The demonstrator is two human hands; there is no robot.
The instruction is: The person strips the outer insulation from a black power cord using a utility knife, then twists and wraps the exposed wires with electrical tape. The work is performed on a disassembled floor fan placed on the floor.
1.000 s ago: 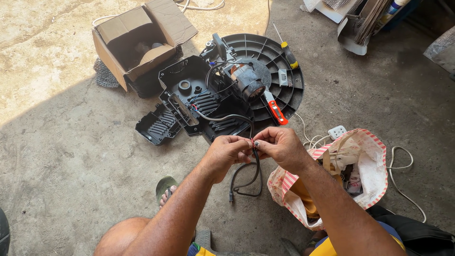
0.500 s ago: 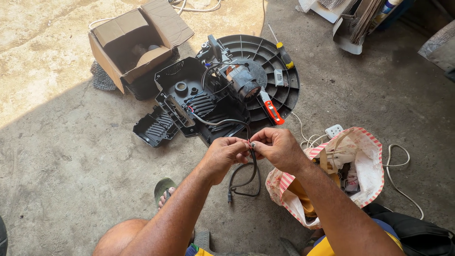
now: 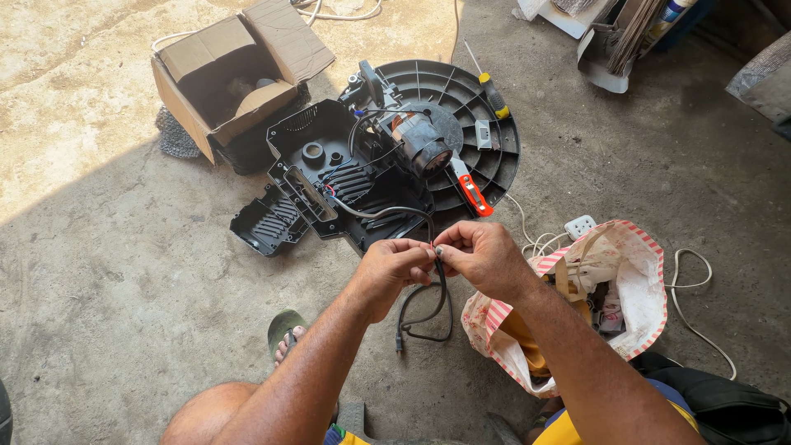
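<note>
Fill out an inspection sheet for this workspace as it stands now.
Surface: bare concrete floor, part sunlit, part shaded.
Job's things: black cable pinched between both hands; it runs up to the opened black appliance housing with its motor, lying on a round black grille.
Clutter: open cardboard box, yellow-handled screwdriver, red-handled tool, striped bag of parts.
Grips: left hand and right hand both closed on the cable.
Cables: white cord and white plug block beside the bag.
Surroundings: stacked items at upper right; sandalled foot below.
</note>
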